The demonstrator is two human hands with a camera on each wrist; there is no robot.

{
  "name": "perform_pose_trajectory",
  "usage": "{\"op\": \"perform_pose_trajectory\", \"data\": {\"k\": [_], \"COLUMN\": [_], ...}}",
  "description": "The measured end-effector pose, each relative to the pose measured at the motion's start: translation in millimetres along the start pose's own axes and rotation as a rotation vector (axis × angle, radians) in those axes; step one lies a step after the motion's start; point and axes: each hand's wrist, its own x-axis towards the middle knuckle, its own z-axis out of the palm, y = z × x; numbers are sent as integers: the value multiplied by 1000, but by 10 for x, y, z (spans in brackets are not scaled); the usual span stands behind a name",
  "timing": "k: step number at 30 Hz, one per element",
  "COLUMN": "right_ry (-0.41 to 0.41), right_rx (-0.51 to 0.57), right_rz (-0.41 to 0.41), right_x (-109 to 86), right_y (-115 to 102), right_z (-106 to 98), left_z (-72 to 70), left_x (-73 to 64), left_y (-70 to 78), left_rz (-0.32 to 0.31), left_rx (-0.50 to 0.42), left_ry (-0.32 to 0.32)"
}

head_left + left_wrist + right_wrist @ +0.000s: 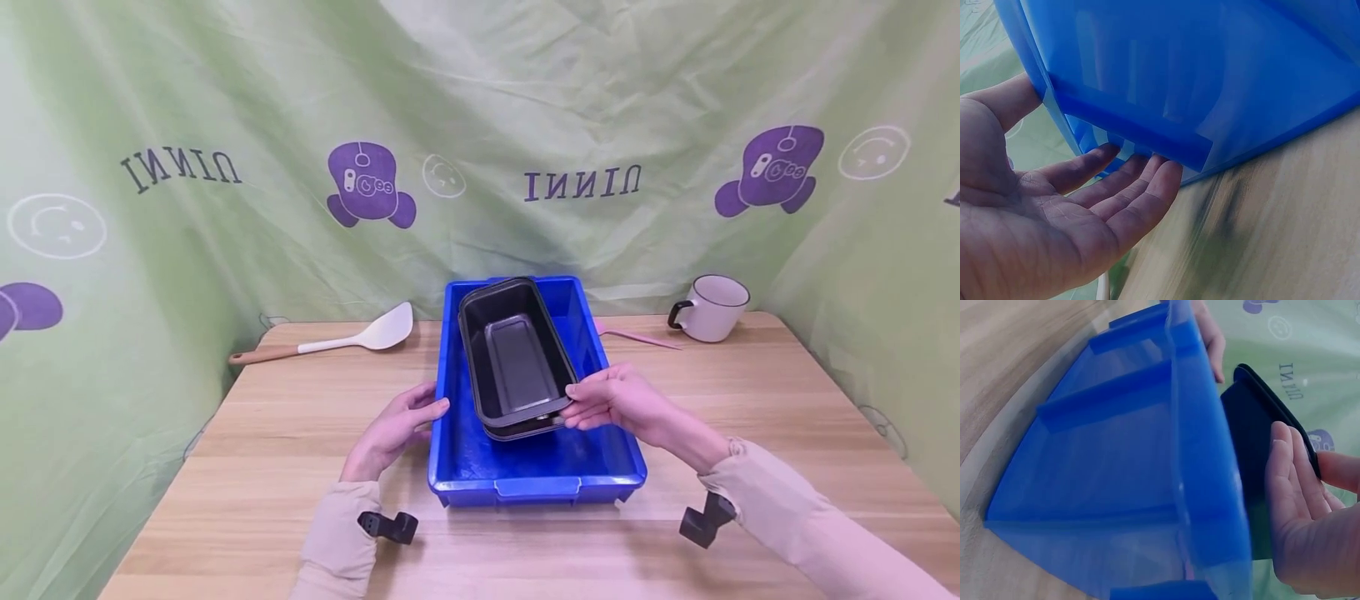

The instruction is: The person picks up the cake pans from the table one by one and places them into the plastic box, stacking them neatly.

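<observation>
In the head view a black loaf pan (517,358) lies tilted within the blue plastic bin (536,485). A second dark rim (517,432) shows just beneath its near end, as of another pan nested under it. My right hand (618,404) pinches the pan's near right corner, thumb on top and fingers below. The right wrist view has the same fingers against the outside of the black pan (1250,434). My left hand (397,421) holds the bin's left side. In the left wrist view its thumb is at the rim and its fingertips reach under a side ledge (1141,134).
A spatula (386,329) with a white head and wooden handle end lies left of the bin on the wooden table (292,467). To the right are a thin pink utensil (641,337), partly hidden, and a white mug (716,308). A green curtain (480,100) hangs behind.
</observation>
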Motion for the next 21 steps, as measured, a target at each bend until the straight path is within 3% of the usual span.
{"op": "perform_pose_trajectory", "data": {"k": [5, 13, 21], "right_ry": [-2, 36, 53], "right_rx": [-81, -439, -515], "right_rz": [50, -8, -12], "right_x": [70, 110, 147], "right_y": [55, 39, 38], "right_z": [-13, -38, -47], "left_z": [8, 19, 0], "left_x": [0, 3, 1], "left_y": [2, 13, -2], "left_rz": [-7, -6, -9], "left_rx": [-2, 2, 5], "left_ry": [6, -2, 3]}}
